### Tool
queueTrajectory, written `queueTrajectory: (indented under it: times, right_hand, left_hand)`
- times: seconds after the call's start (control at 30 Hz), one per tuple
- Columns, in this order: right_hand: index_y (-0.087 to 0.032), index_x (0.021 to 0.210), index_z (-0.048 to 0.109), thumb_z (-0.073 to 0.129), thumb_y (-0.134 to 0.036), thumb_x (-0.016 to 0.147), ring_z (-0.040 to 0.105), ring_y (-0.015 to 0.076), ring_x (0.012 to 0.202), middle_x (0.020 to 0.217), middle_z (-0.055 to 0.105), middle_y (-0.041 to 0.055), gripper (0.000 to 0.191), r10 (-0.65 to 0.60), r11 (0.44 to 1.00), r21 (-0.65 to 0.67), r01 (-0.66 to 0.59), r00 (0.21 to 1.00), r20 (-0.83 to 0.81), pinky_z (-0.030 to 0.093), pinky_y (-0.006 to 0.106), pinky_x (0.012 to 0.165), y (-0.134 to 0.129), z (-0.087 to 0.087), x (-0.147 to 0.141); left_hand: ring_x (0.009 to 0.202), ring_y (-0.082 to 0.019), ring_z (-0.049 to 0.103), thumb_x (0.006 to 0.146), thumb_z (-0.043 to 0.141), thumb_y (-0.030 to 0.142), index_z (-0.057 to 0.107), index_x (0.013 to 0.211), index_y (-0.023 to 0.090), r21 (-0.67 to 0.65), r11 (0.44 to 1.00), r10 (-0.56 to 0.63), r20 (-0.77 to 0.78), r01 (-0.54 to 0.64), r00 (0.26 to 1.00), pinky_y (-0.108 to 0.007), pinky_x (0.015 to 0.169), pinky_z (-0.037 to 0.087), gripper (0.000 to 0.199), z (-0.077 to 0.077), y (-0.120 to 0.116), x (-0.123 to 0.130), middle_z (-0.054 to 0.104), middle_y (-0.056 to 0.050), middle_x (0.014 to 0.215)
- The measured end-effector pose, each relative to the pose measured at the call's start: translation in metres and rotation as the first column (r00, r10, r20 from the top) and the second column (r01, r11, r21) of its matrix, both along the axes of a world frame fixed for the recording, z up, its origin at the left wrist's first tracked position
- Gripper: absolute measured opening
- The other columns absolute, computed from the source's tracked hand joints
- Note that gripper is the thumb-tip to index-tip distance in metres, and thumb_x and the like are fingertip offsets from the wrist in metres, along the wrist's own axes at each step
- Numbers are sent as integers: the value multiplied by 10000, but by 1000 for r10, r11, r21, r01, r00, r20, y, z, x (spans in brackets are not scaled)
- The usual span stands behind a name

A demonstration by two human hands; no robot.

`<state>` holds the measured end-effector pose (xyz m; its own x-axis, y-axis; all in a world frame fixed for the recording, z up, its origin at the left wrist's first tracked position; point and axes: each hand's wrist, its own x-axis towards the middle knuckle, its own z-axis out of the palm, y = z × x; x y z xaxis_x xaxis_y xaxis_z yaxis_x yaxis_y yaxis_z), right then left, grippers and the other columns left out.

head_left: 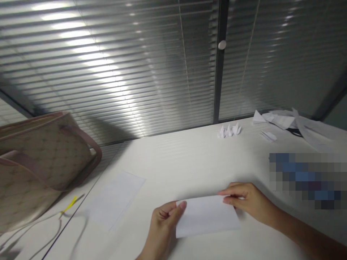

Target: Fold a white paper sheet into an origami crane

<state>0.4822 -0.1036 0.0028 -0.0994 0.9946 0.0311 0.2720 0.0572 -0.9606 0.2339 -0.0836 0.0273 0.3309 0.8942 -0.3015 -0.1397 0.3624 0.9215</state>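
A white sheet of paper is held between my two hands, low in the view over the white table. My left hand pinches its upper left corner, thumb on top. At the upper right corner, my right hand is closed on the edge between thumb and fingers. The sheet looks rectangular with a straight upper edge; whether it is folded double I cannot tell. Another flat white sheet lies on the table to the left of my left hand.
A beige patterned handbag stands at left, with a cable and yellow tie before it. Small folded paper figures stand at the back. Paper scraps lie back right, a pixelated patch nearer. Window blinds rise behind the white table.
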Motion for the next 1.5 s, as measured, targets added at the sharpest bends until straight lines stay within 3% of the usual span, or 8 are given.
queueTrajectory:
  times: [0.27,0.57,0.67,0.8,0.93,1.1,1.3,1.5]
  right_hand:
    - [-225,883,771,672,-311,745,639,164,721,781,681,36,191,-69,998,5,70,997,-44,530,236,606,1,-3,3]
    - [-207,838,773,659,-302,740,627,153,663,750,685,38,178,-71,997,31,73,997,-42,518,241,591,10,-9,3]
    - [-193,836,772,651,-305,742,628,156,658,754,688,44,190,-59,998,35,60,998,-36,513,247,589,22,-15,5]
    - [-170,845,770,656,-321,739,639,168,680,783,708,63,216,-48,998,44,48,999,-15,509,259,616,49,-25,8]
    - [-146,842,768,668,-376,730,633,165,629,764,710,73,274,-37,998,43,37,999,19,497,261,574,71,-35,10]
    - [-154,853,768,646,-362,752,659,183,687,794,713,76,261,6,999,40,-8,998,69,502,261,607,77,-40,13]
    - [-169,843,767,608,-251,776,669,190,747,820,715,68,191,60,995,66,-71,987,151,494,253,645,79,-31,12]
    - [-219,815,772,598,-198,786,652,184,726,777,713,37,178,70,988,117,-101,969,238,458,258,641,77,-19,10]
  left_hand:
    - [563,-190,630,757,705,437,759,795,138,38,999,9,-28,-8,1000,-283,580,494,306,3,2,1,681,-56,616]
    - [540,-201,599,808,585,545,736,771,131,210,974,-40,-228,89,973,-338,580,492,442,-14,14,-5,643,-58,585]
    - [623,-200,569,824,586,496,722,736,143,359,924,22,-392,131,920,-301,580,447,388,-14,27,-9,622,-59,649]
    - [776,-217,520,820,612,408,688,712,185,558,792,138,-558,247,818,-318,714,415,259,-9,54,-9,586,-55,756]
    - [830,-230,502,886,510,343,623,725,195,618,669,160,-662,413,732,-354,783,402,246,-11,74,-4,571,-63,797]
    - [847,-234,484,917,443,286,588,775,200,598,548,181,-767,584,616,-380,778,394,220,-20,80,-4,551,-78,890]
    - [924,-259,467,910,445,245,604,878,228,544,483,253,-837,686,485,-431,807,374,163,-19,83,-6,508,-85,1013]
    - [960,-262,461,918,407,225,608,928,241,513,491,282,-858,704,429,-440,818,367,201,-21,82,-4,491,-88,1083]
